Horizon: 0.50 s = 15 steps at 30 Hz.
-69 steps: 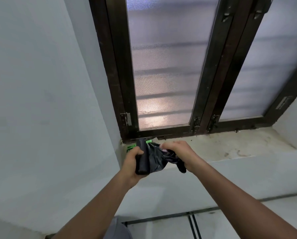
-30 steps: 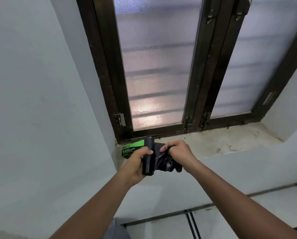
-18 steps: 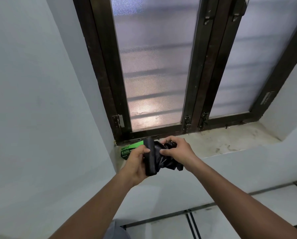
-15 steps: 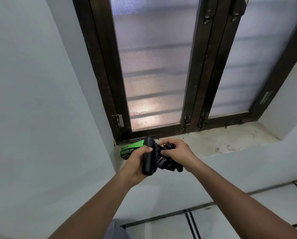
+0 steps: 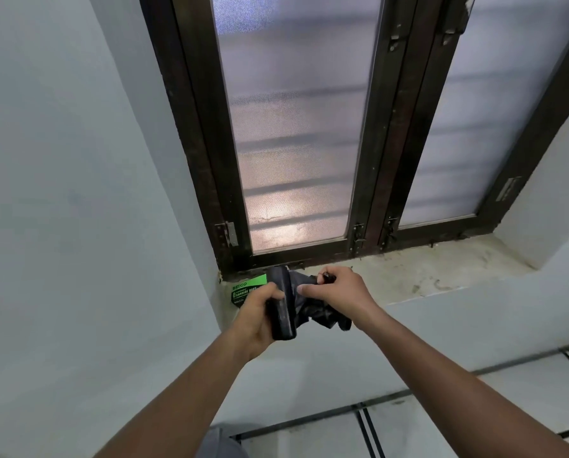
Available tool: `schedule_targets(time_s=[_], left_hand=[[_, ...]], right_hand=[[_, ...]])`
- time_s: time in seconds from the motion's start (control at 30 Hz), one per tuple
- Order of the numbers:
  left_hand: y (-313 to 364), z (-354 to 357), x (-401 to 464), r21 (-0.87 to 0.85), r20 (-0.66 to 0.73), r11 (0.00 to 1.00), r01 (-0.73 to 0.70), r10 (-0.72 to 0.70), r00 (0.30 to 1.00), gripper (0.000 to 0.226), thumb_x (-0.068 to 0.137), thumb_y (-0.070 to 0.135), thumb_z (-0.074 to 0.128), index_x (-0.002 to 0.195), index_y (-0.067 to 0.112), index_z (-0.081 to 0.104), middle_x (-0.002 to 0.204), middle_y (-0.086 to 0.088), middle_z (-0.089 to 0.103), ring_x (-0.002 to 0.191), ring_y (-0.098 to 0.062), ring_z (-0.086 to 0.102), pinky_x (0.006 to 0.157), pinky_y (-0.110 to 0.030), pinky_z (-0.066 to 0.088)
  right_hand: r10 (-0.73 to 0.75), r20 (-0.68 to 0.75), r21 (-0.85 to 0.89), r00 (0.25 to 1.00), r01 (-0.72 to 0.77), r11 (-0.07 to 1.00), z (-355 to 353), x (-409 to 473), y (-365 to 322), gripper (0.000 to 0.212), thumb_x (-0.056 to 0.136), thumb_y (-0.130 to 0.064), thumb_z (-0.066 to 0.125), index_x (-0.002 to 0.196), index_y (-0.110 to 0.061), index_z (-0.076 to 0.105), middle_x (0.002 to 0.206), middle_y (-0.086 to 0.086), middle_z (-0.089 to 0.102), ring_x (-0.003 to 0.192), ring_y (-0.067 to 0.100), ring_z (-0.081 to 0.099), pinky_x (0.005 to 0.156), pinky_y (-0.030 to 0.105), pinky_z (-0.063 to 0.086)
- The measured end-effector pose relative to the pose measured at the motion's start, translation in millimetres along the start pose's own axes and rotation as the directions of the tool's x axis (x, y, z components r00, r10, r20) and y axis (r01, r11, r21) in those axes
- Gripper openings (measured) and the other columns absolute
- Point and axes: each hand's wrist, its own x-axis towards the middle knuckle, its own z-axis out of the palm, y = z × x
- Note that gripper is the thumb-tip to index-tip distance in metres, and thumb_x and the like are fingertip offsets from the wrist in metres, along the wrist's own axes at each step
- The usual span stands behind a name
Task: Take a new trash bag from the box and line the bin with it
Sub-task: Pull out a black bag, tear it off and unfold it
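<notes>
here, in the head view, both bare forearms reach forward to a windowsill [image 5: 425, 276] under a dark-framed window [image 5: 389, 133] with frosted panes. the left hand [image 5: 260, 317] is curled round a black roll of trash bags [image 5: 281, 312], which stands roughly upright in the fist, its top end poking out above the thumb. the right hand [image 5: 337, 294] pinches the loose black trash bag [image 5: 323, 314] that comes off the roll; the thumb and fingers are closed on crumpled plastic, and a bunched fold of it hangs below the wrist. the two hands are just beside each other, the plastic stretched between them, in front of the left end of the sill. the green and black box [image 5: 245, 290] lies on the sill's left corner, against the window frame, partly hidden behind the left hand and the roll. pale walls [image 5: 78, 193] flank the window recess. below, a light tiled floor [image 5: 442, 431] with dark paired lines shows between the arms, and a scrap of grey cloth [image 5: 220, 444] sits at the bottom edge.
</notes>
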Motion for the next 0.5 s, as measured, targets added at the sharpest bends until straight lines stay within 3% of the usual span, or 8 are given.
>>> schedule_targets(time_s=[0.07,0.13,0.2,0.27,0.4,0.5], left_hand=[[1.7,0.2,0.3,0.002,0.020,1.000,-0.001,0.001,1.000,0.054,0.081,0.025,0.055,0.132,0.011,0.065,0.118,-0.021,0.075,0.102,-0.035,0.071,0.076,-0.040,0.059],[2.5,0.1,1.3,0.018,0.012,1.000,0.001,-0.002,1.000,0.055,0.081,0.031,0.052,0.131,0.013,0.067,0.114,-0.019,0.076,0.099,-0.035,0.071,0.078,-0.040,0.056],[1.8,-1.7,1.9,0.039,-0.023,0.999,0.005,-0.004,1.000,0.053,0.081,0.034,0.057,0.129,0.014,0.069,0.112,-0.018,0.077,0.103,-0.037,0.069,0.081,-0.043,0.056],[-0.3,-4.4,2.4,0.064,-0.044,0.998,0.021,-0.018,0.999,0.052,0.080,0.032,0.065,0.129,0.015,0.068,0.117,-0.018,0.077,0.111,-0.039,0.069,0.083,-0.045,0.057],[-0.2,-4.6,3.9,0.089,-0.049,0.996,0.031,-0.027,0.998,0.061,0.073,0.031,0.070,0.132,0.014,0.065,0.124,-0.022,0.074,0.115,-0.041,0.068,0.093,-0.052,0.056],[1.6,-4.0,5.9,0.071,-0.049,0.997,0.018,-0.014,0.999,0.062,0.069,0.032,0.066,0.129,0.012,0.069,0.125,-0.023,0.073,0.111,-0.041,0.070,0.093,-0.052,0.056]], right_hand=[[-0.022,-0.027,-0.004,0.999,0.022,1.000,1.1,-0.1,1.5,0.042,0.059,-0.042,0.090,0.067,-0.023,0.053,0.073,0.001,0.074,0.067,0.016,0.075,0.053,0.025,0.054],[-0.041,-0.026,-0.002,0.999,0.041,0.999,1.9,-0.2,1.9,0.032,0.065,-0.031,0.089,0.071,-0.022,0.059,0.077,-0.002,0.073,0.074,0.018,0.074,0.059,0.027,0.058],[-0.052,0.007,0.017,0.999,0.052,0.998,1.2,-0.4,0.2,0.019,0.072,-0.021,0.084,0.079,-0.028,0.067,0.086,-0.006,0.074,0.077,0.014,0.074,0.066,0.028,0.062],[-0.058,0.052,0.014,0.997,0.058,0.998,0.3,-0.2,-1.7,0.021,0.078,-0.015,0.076,0.084,-0.035,0.073,0.092,-0.010,0.075,0.082,0.010,0.073,0.071,0.025,0.062],[-0.008,0.127,-0.064,0.992,0.016,0.998,3.3,-0.5,-4.4,0.036,0.085,-0.010,0.061,0.077,-0.039,0.081,0.087,-0.016,0.075,0.085,0.003,0.070,0.065,0.011,0.051],[-0.004,0.067,-0.090,0.998,0.010,0.996,6.2,-0.6,-4.2,0.024,0.079,-0.019,0.065,0.072,-0.037,0.080,0.079,-0.015,0.075,0.080,0.003,0.069,0.062,0.013,0.051]])
